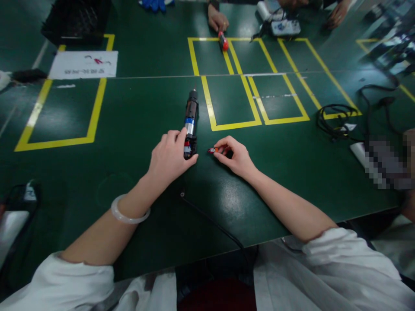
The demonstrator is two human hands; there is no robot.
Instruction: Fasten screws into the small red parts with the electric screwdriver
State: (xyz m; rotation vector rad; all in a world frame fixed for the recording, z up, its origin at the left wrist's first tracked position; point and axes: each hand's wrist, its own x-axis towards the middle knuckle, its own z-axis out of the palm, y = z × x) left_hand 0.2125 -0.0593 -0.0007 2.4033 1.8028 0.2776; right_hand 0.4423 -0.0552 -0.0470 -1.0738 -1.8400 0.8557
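Observation:
A black electric screwdriver with silver and blue bands lies on the green table, its bit pointing away from me. My left hand grips its near end, where a red and grey patch and black casing show between thumb and fingers. Just to the right, my right hand pinches a small red and orange part between thumb and fingertips. The part is too small to name, and it is apart from the screwdriver. Below the hands, a black cable with a round plug end trails over the table's near edge.
Yellow tape frames mark the table. A labelled white sheet and black crate are at far left. Across, another person's hand is at a red-handled tool. Coiled cable lies right.

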